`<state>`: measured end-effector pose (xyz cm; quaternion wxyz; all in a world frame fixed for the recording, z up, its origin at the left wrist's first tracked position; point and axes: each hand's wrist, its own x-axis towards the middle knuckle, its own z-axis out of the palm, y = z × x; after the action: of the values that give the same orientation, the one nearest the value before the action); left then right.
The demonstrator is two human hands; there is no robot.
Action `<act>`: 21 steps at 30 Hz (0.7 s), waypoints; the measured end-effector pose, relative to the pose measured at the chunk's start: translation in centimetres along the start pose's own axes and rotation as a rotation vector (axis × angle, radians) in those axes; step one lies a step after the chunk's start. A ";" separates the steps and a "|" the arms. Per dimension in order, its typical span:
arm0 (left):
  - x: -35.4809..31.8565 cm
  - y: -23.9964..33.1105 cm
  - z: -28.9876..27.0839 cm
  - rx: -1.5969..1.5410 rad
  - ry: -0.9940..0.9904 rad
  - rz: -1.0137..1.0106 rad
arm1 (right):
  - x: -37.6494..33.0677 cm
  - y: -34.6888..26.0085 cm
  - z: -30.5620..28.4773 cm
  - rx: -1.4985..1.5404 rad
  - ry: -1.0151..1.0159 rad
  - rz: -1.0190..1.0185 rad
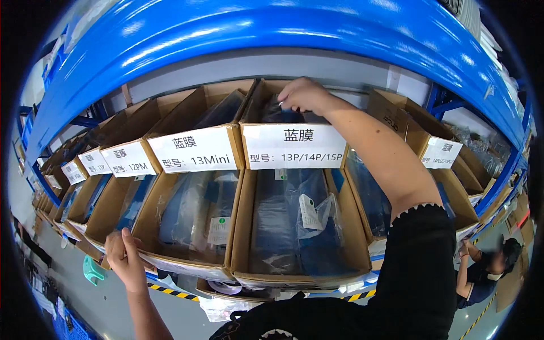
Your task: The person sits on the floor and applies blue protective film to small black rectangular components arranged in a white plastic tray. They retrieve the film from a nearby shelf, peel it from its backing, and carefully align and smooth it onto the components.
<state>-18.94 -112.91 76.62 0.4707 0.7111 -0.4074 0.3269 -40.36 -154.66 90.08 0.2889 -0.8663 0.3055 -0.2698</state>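
Observation:
My right hand [305, 95] reaches over the front of an upper cardboard box [245, 113] with a white label [292, 146]. Its fingers are closed in a pinch, and a small pale glint shows at the fingertips; what they hold is too small to make out. Beneath them lies dark, film-like material [273, 110], partly hidden by the hand. At the lower left, my left hand [123, 256] has its fingers curled on the front edge of a lower cardboard box [93, 229]. Below the label, another lower box [300, 279] holds blue sheets [272, 221] in clear plastic bags.
More labelled cardboard boxes [195, 148] line both shelf levels to left and right. A blue shelf beam [272, 28] arches across the top. On the floor stand a green stool [92, 271] and, at the right, another person [484, 272]. Black-and-yellow tape [175, 292] marks the floor.

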 end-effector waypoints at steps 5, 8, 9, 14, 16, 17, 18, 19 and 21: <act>3.7 5.0 0.2 -0.253 -0.049 0.116 | -1.8 -2.7 -2.6 0.599 0.141 -0.067; 5.8 7.8 1.0 -0.281 -0.231 0.304 | -3.3 -5.1 -2.7 0.657 0.122 -0.127; 6.3 8.7 2.4 -0.359 -0.277 0.314 | -3.7 -5.1 -2.7 0.626 0.116 -0.130; 8.6 11.5 7.3 -0.681 -0.496 0.204 | -5.5 -7.5 0.2 0.368 0.146 -0.217; 9.5 12.3 8.4 -0.800 -0.572 0.083 | -6.9 -10.2 2.6 0.061 0.204 -0.313; 9.9 12.9 8.7 -0.875 -0.605 -0.004 | -7.3 -10.8 3.8 -0.061 0.256 -0.533; 10.3 13.4 9.2 -0.957 -0.647 -0.091 | -7.7 -11.0 4.7 -0.187 0.310 -0.742; 10.5 13.5 9.9 -1.083 -0.689 -0.179 | -8.2 -11.2 6.0 -0.241 0.254 -0.753; 10.7 13.5 11.1 -1.330 -0.772 -0.360 | -9.6 -12.6 7.3 -0.167 0.137 -0.665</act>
<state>-25.19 -129.20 87.33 0.6681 0.3987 -0.5305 -0.3365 -37.33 -137.47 90.63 0.0920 -0.9189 0.0461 -0.3808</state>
